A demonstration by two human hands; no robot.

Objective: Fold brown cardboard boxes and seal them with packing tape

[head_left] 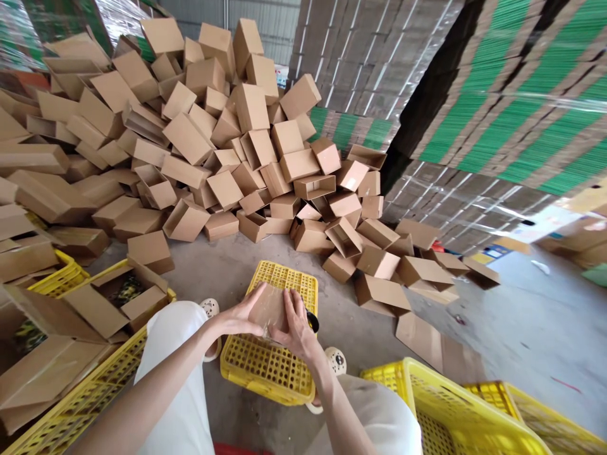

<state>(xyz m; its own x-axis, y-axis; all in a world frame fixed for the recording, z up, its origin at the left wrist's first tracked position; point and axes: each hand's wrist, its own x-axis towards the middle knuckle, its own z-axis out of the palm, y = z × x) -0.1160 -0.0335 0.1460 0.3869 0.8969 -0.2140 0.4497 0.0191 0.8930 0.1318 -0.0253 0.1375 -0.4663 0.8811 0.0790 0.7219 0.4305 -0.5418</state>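
A small brown cardboard box, with what looks like clear tape or film on its near side, sits on an upturned yellow plastic crate between my knees. My left hand grips the box's left side, thumb at the near edge and fingers toward the far edge. On the opposite side, my right hand holds it with the fingers along the top right edge and the thumb at the near corner. Just beyond my right hand, a black round object, partly hidden, lies on the crate.
A large heap of cardboard boxes fills the floor ahead. Yellow crates stand at my left and right; the left one holds open cartons. Wrapped stacks of flat green-and-brown cardboard rise at the right.
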